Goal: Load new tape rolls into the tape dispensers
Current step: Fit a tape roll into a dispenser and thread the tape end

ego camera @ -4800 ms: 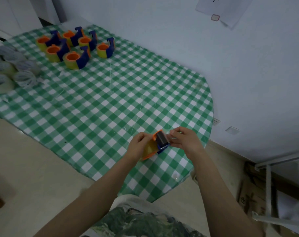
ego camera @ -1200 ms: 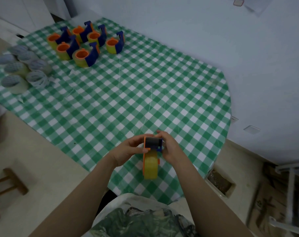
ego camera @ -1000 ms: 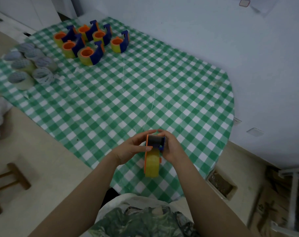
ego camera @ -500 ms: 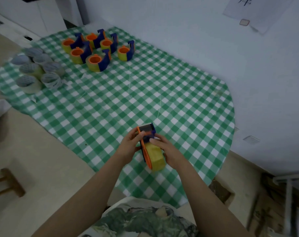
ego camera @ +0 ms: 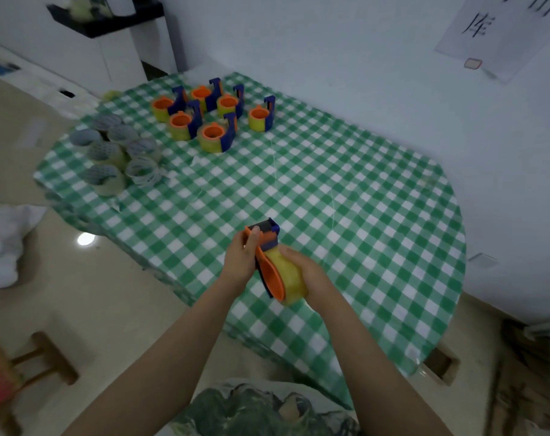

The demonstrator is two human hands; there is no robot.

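Curling round the head end of the dispenser (ego camera: 269,247), the left hand's (ego camera: 240,259) fingers (ego camera: 254,238) pinch the orange and blue plastic just under the dark cutter. The right hand (ego camera: 308,273) wraps the yellow roll (ego camera: 291,278) seated in the frame and cups its far side. Both hands grip firmly. The dispenser is held in the air above the table's (ego camera: 362,199) near edge and touches nothing but the hands.

It looks light enough for fingertips to steer. The frame is hard moulded plastic, stiff, with a smooth round orange flange that is probably slick. The roll is a firm, glossy cylinder, likely tacky only where the tape end lifts. The safest holds seem to be the roll's rim and the blue frame, well back from the cutter; its teeth are too blurred to make out.

The table is rounded and covered by a green-and-white checked cloth, apparently wipeable sheet with faint creases. Toward the far left corner stand six more dispensers (ego camera: 210,116), close together, each with an orange hub, a yellow band and an upright blue arm. Just beside them, along the left edge, sits a cluster of clear rolls (ego camera: 116,152), pale and translucent.
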